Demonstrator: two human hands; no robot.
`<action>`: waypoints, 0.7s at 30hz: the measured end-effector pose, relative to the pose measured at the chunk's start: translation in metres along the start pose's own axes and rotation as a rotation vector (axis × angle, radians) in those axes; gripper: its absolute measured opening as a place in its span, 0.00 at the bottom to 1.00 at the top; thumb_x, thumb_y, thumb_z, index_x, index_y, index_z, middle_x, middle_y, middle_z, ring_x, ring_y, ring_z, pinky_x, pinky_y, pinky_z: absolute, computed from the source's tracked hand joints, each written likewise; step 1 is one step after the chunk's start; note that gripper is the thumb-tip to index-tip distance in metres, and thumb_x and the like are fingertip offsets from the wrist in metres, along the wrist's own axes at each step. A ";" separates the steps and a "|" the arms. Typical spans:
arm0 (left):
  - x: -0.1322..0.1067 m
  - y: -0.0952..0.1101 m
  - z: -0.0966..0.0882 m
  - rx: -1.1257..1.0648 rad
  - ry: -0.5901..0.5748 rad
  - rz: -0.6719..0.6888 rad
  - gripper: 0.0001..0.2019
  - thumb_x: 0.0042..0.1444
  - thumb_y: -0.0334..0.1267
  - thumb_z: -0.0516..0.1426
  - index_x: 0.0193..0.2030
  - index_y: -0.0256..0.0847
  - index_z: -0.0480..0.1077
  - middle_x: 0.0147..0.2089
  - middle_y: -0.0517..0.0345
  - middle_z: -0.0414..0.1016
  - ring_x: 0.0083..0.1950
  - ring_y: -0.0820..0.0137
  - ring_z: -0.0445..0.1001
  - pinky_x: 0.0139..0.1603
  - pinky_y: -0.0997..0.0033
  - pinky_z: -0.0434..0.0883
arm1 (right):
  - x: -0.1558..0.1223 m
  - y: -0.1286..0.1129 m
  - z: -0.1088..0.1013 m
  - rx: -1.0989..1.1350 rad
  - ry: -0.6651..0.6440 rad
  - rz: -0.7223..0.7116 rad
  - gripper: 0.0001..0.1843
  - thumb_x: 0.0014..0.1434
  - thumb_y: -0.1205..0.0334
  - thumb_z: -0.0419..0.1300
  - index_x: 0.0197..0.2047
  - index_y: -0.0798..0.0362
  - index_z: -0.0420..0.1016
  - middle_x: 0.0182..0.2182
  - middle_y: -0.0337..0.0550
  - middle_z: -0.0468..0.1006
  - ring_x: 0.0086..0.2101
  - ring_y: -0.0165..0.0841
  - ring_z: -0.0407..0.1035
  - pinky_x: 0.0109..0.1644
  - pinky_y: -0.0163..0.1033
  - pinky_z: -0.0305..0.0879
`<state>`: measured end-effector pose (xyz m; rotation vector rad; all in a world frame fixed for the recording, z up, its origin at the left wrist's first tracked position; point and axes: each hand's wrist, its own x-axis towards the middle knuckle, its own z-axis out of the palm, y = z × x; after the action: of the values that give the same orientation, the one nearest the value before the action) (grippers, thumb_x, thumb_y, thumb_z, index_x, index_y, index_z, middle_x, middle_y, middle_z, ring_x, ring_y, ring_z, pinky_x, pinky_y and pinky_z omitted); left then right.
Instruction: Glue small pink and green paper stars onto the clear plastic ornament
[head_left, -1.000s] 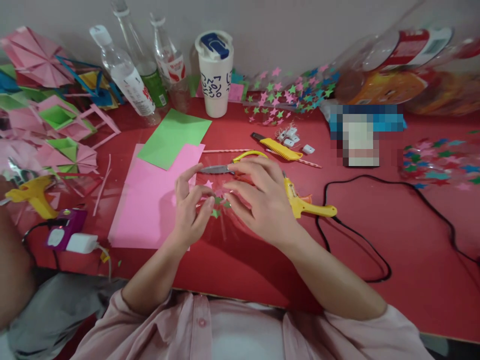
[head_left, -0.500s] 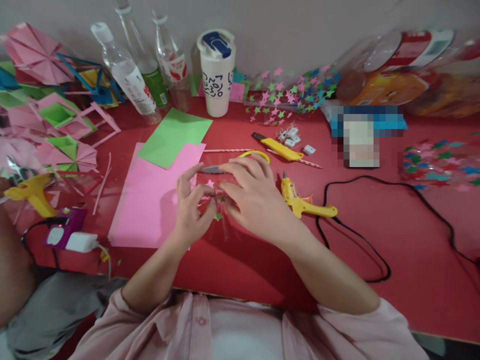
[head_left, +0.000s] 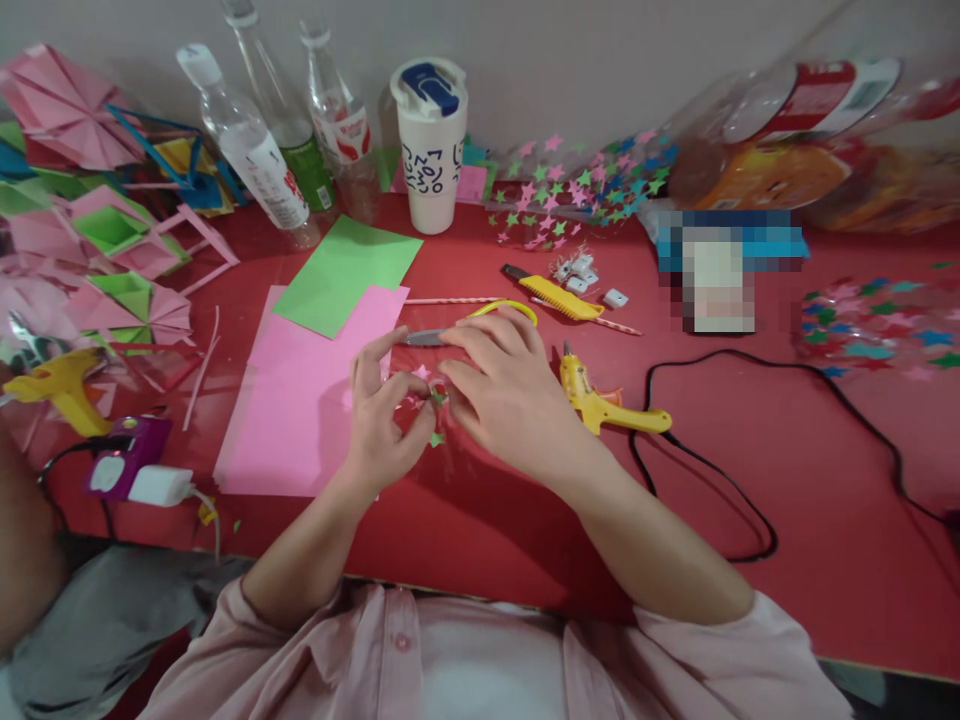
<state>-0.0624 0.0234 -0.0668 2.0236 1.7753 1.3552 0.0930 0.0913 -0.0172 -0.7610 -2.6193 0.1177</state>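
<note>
My left hand and my right hand meet over the red table, fingertips pinched together on a clear strip with small paper stars stuck to it. A green star hangs just below the fingers. Behind my right hand lie scissors with a yellow handle. A pink paper sheet lies under my left hand, with a green sheet overlapping its far edge.
A yellow glue gun with a black cord lies right of my hands. A yellow utility knife, white cup, bottles and star garlands stand behind. Folded paper shapes and another person's arm are at left.
My right hand has slid slightly left toward my left hand, and the fingertips have closed tighter on the star strip. The rest stays put.
</note>
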 end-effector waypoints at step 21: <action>0.001 -0.002 -0.005 -0.129 0.004 -0.012 0.08 0.63 0.38 0.51 0.44 0.43 0.69 0.54 0.50 0.70 0.56 0.63 0.69 0.56 0.56 0.67 | -0.020 0.021 -0.015 0.139 0.113 0.099 0.09 0.64 0.66 0.53 0.43 0.54 0.73 0.42 0.47 0.79 0.44 0.39 0.71 0.50 0.47 0.66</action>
<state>-0.0671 0.0228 -0.0641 1.9423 1.6532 1.4316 0.1244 0.0980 -0.0146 -0.8234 -2.4384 0.2746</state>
